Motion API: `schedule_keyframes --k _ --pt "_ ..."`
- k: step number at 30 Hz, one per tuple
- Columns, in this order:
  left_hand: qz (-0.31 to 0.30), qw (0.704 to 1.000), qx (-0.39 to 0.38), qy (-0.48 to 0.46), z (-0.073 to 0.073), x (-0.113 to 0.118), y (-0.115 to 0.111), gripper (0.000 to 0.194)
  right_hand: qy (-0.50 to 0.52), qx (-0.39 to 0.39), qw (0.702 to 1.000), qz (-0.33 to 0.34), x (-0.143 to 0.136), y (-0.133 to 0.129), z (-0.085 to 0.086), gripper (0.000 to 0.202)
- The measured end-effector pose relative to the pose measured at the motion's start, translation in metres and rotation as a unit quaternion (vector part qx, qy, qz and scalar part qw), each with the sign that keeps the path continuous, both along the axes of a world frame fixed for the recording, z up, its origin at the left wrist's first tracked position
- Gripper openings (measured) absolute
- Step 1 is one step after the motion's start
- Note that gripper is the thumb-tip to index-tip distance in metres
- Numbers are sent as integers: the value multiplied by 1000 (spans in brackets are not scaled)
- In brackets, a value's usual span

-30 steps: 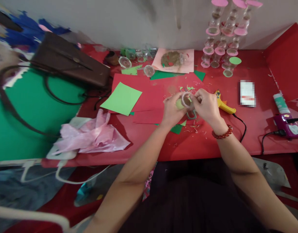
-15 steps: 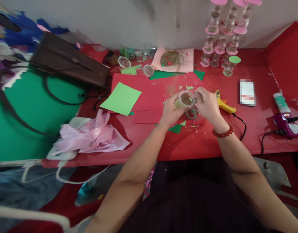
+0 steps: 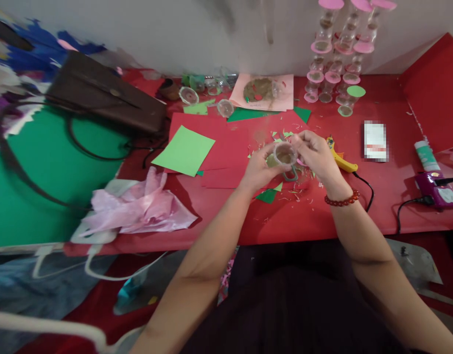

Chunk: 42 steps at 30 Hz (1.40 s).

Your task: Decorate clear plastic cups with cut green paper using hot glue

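My left hand [image 3: 260, 169] is wrapped round a clear plastic cup [image 3: 285, 154], its round rim facing up toward the camera and something brownish inside. Close to the right side of that rim is my right hand [image 3: 313, 153], with thumb and fingers pinched together; what is between them is too small to make out. Scissors with grey-green handles [image 3: 291, 175] lie just below the cup. Small light-green and pale paper scraps are scattered around both hands. To the right of my right hand rests a yellow glue gun [image 3: 342, 160].
Red sheets [image 3: 226, 142] and a light green square [image 3: 184, 150] lie left of my hands. Behind them is a pink paper [image 3: 261, 103] with brown material. Stacked pink-disc cup towers [image 3: 333, 76] stand at the back right. A brown bag [image 3: 108, 93] and pink plastic bag [image 3: 149, 204] are left.
The cup's rim has shifted slightly down and right in my left hand. My right hand's fingers have moved a little up beside the rim.
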<state>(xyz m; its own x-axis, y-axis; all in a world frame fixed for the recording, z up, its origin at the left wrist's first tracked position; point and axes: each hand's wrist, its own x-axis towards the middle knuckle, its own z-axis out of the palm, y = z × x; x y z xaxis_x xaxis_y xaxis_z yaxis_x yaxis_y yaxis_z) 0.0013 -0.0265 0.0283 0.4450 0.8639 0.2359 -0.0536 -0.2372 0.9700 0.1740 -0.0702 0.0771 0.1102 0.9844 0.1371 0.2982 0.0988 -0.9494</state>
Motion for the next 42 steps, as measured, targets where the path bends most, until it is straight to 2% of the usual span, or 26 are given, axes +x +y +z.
schedule_keyframes --k 4,12,16,20,23,25,30,37,42 --pt "8 1000 6 29 -3 -2 4 55 -72 40 996 -29 -4 -2 -3 28" --pt "-23 998 -19 56 3 -3 2 52 -194 49 976 -87 -7 -2 -6 18" --pt "-28 998 -6 56 2 -3 3 52 -186 41 979 -79 -6 0 -7 20" --pt "-24 999 0 45 0 -4 5 51 -128 31 990 -58 -6 1 -4 26" --pt "-8 999 4 38 0 -4 6 54 -86 23 996 -23 -6 0 -3 20" --pt "0 999 14 35 1 -4 6 54 -84 20 996 -22 -6 0 -4 17" --pt "-3 998 34 55 5 -6 6 49 -150 23 987 -59 -7 -1 -4 21" --pt "-38 999 -2 33 6 -10 6 54 -306 31 947 -88 -6 -3 -5 17" --pt "-75 996 -50 -21 3 -11 8 55 -292 39 953 -74 -6 -3 -4 18"
